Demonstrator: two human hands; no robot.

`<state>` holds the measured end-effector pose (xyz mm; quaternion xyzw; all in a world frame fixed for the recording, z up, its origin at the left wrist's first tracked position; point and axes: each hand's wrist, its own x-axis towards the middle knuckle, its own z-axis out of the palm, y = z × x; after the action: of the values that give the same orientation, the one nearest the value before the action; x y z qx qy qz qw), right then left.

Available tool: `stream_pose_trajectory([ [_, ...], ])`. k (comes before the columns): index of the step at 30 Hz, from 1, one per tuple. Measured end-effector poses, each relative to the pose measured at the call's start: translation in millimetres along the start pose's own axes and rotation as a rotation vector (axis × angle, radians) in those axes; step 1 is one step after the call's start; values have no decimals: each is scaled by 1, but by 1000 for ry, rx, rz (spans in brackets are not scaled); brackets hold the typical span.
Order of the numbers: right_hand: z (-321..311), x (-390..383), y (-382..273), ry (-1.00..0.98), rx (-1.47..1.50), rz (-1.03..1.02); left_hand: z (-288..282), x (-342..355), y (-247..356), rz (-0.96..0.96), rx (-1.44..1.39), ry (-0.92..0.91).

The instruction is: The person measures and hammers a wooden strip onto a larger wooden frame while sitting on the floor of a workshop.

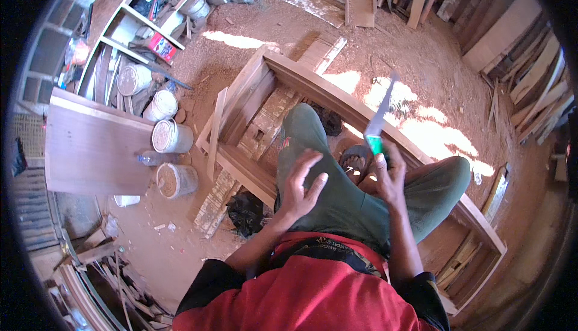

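Note:
My right hand (391, 173) is wrapped round the green handle of a handsaw (380, 113). Its long tapering blade points away from me over the far rail; the teeth are too blurred to see. Open and holding nothing, my left hand (299, 185) hovers over my left thigh, thumb and fingers apart. I sit within a long wooden frame (337, 93), with my legs between its rails. A loose wooden strip (217, 132) lies across the frame's left end. My sandalled foot (355, 159) shows between my knees.
Left stand several white buckets (173, 136), a plastic bottle (153, 159) and a wide brown board (96, 144). Shelves (135, 15) with tools are at the far left. Planks (512, 30) lean at the far right. A black plastic bag (245, 212) lies by the frame.

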<state>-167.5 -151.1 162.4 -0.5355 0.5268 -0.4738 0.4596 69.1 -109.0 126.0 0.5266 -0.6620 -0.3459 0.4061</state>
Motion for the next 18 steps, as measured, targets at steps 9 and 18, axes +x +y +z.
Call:
stream_pose_trajectory([
  [9,79,50,-47,-400,-36,-57,4,67,42,-106,-942,388],
  [18,54,209,132,-17,-873,-288,-39,160,-64,-378,-608,658],
])
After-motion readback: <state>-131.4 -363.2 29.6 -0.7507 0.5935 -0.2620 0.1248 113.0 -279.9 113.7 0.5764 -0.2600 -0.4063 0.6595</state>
